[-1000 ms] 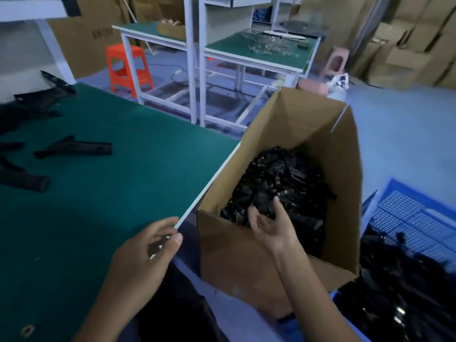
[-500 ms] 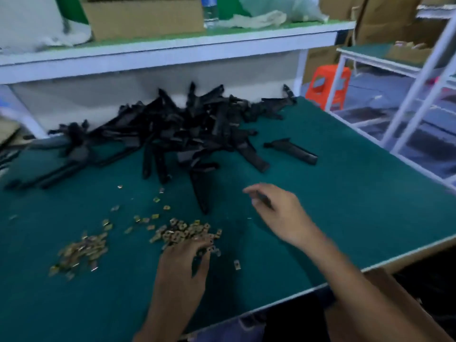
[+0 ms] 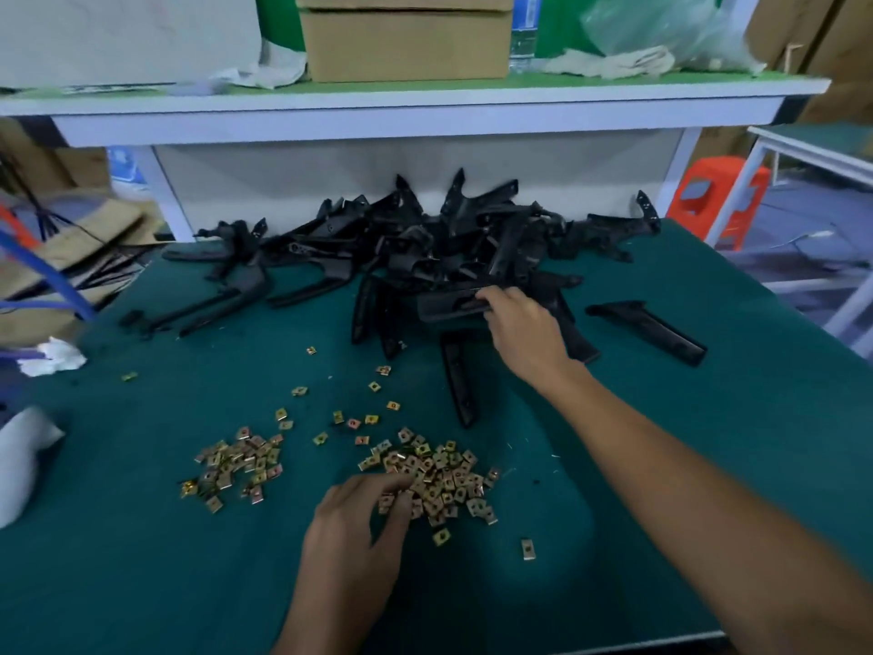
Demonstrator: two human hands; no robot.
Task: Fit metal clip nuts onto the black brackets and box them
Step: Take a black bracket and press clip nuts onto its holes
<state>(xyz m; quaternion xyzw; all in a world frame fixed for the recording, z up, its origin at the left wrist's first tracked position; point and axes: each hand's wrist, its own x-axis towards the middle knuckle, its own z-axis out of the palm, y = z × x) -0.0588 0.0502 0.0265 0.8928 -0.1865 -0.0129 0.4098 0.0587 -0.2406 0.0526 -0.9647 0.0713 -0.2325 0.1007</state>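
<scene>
Snagging worries me: right hand (image 3: 524, 333) grips a black bracket (image 3: 444, 307) at the front of the bracket pile (image 3: 425, 248), so pulling could drag neighbours; left hand (image 3: 359, 522) pinches clip nuts (image 3: 439, 475), easily scattered.

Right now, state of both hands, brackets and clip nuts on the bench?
bracket pile: loose, heaped at the table's back.
right hand: grips a black bracket at the pile's front.
left hand: fingers curled into the larger clip nut heap; hold unclear.
lone bracket: flat, apart, right of the pile.
smaller clip nut heap: loose, untouched, strays around.
</scene>
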